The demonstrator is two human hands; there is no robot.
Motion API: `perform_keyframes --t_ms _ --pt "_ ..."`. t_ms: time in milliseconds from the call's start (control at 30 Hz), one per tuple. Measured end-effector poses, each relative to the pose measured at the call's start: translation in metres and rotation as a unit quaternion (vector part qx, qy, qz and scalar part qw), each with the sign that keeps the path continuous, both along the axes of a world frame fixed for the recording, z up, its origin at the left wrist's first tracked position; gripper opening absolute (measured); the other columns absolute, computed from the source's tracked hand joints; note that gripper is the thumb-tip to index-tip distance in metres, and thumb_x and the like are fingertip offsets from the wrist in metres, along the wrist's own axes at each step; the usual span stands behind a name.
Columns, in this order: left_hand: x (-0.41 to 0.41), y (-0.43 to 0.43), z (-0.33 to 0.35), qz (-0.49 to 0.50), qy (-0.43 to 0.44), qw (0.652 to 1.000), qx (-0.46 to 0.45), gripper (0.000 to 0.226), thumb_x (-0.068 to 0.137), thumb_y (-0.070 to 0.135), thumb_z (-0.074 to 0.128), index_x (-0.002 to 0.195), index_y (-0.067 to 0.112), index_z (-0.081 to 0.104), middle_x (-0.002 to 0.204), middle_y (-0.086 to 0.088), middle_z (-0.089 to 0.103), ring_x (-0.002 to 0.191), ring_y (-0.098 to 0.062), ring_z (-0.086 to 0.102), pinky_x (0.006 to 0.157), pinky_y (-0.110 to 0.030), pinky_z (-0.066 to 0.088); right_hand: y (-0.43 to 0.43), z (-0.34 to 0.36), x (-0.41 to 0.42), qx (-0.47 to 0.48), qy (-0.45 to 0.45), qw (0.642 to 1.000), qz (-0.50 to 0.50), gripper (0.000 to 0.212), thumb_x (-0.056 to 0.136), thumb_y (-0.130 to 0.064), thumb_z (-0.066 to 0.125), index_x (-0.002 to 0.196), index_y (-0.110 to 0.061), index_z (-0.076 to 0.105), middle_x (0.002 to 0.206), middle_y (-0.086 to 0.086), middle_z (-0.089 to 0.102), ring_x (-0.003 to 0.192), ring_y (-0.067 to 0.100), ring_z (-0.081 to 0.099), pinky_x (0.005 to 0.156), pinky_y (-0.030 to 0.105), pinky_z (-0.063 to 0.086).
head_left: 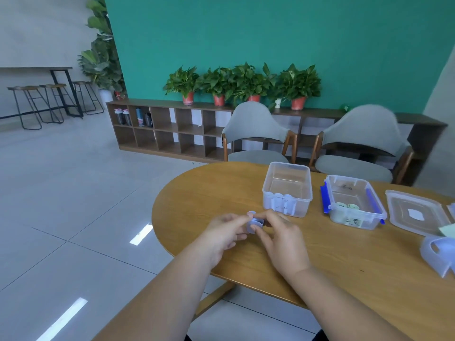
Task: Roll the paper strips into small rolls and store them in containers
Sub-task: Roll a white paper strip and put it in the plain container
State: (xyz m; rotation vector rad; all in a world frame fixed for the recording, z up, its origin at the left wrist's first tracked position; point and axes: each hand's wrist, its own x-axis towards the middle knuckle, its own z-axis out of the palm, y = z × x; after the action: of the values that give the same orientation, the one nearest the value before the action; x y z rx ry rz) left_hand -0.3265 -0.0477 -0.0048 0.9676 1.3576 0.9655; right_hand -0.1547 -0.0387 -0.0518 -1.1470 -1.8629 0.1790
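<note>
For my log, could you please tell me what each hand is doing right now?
Left hand: pinches the blue paper roll.
Right hand: pinches the same roll.

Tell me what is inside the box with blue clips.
Two green rolls lie at the near end of the box; a dark speck sits farther back. Its cloudy front blurs anything lower.

Two bare forearms (pixel 172 291), bare left hand (pixel 222 238), bare right hand (pixel 283 243), dark clothing (pixel 320 337) at lower edge
</note>
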Motion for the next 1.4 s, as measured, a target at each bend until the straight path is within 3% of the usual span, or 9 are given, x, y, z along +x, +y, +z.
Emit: perform_keyframes --t_ms 133,267,433,567,733,933,1133,1400 --pt "0.017 -0.008 0.009 0.044 -0.031 0.999 0.001 0.027 0.087 0.044 0.078 0.101 0.025 0.066 0.093 -0.001 0.082 0.089 -0.015 0.072 0.082 -0.030 0.046 -0.017 0.013 0.015 0.034 0.027 0.999 -0.019 0.034 0.091 -0.020 0.080 0.118 -0.039 0.073 0.102 -0.022 0.073 0.088 -0.001 0.068 0.077 0.033 0.059" --pt "0.034 -0.016 0.018 0.039 -0.012 0.999 0.017 0.026 0.085 0.042 0.080 0.098 0.024 0.066 0.092 -0.002 0.080 0.077 -0.013 0.067 0.076 -0.029 0.047 -0.034 0.023 0.031 0.026 0.029 0.999 -0.023 0.044 0.092 -0.020 0.078 0.127 -0.044 0.067 0.093 -0.022 0.070 0.081 0.002 0.068 0.074 0.034 0.060" --pt "0.050 -0.016 0.024 0.027 -0.021 0.999 0.032 0.033 0.083 0.041 0.083 0.106 0.019 0.073 0.098 -0.010 0.081 0.072 -0.014 0.064 0.074 -0.027 0.052 -0.047 0.029 0.055 0.026 0.023 0.999 -0.037 0.034 0.093 -0.025 0.078 0.123 -0.039 0.070 0.086 -0.025 0.062 0.075 0.003 0.067 0.071 0.031 0.059" --pt "0.068 -0.012 0.025 0.000 -0.015 0.999 0.045 0.030 0.087 0.039 0.083 0.101 0.015 0.071 0.093 -0.012 0.077 0.077 -0.018 0.066 0.083 -0.030 0.060 -0.044 0.033 0.074 0.009 0.028 0.999 -0.046 0.035 0.095 -0.021 0.076 0.126 -0.036 0.070 0.093 -0.023 0.064 0.081 0.004 0.067 0.077 0.026 0.057" --pt "0.082 0.007 0.031 -0.071 0.000 0.996 0.058 0.035 0.090 0.034 0.082 0.111 0.008 0.072 0.105 -0.024 0.076 0.093 -0.029 0.079 0.083 -0.035 0.065 -0.026 0.049 0.096 -0.005 -0.020 0.999 -0.042 0.036 0.096 -0.016 0.072 0.129 -0.031 0.070 0.111 -0.017 0.067 0.096 0.001 0.063 0.088 0.019 0.051" --pt "0.100 0.041 0.048 -0.122 0.015 0.989 0.082 0.021 0.095 0.030 0.078 0.102 0.010 0.077 0.105 -0.025 0.076 0.094 -0.031 0.079 0.088 -0.040 0.064 0.005 0.080 0.123 -0.094 -0.015 0.995 -0.031 0.035 0.090 -0.010 0.077 0.117 -0.031 0.074 0.101 -0.025 0.072 0.096 -0.004 0.067 0.088 0.012 0.051" --pt "0.115 0.079 0.067 -0.148 0.082 0.978 0.121 0.021 0.099 0.035 0.072 0.098 0.014 0.077 0.095 -0.015 0.079 0.093 -0.028 0.078 0.088 -0.037 0.064 0.035 0.114 0.138 -0.134 -0.057 0.989 -0.008 0.042 0.087 -0.006 0.069 0.118 -0.034 0.075 0.105 -0.021 0.074 0.094 -0.003 0.067 0.081 0.012 0.052" --pt "0.120 0.129 0.069 -0.199 0.177 0.946 0.186 0.028 0.101 0.045 0.065 0.106 0.018 0.067 0.090 -0.009 0.078 0.083 -0.021 0.078 0.085 -0.035 0.064 0.083 0.145 0.145 -0.162 -0.178 0.970 -0.030 0.034 0.091 -0.016 0.071 0.121 -0.033 0.071 0.100 -0.014 0.070 0.090 0.003 0.068 0.086 0.026 0.056"
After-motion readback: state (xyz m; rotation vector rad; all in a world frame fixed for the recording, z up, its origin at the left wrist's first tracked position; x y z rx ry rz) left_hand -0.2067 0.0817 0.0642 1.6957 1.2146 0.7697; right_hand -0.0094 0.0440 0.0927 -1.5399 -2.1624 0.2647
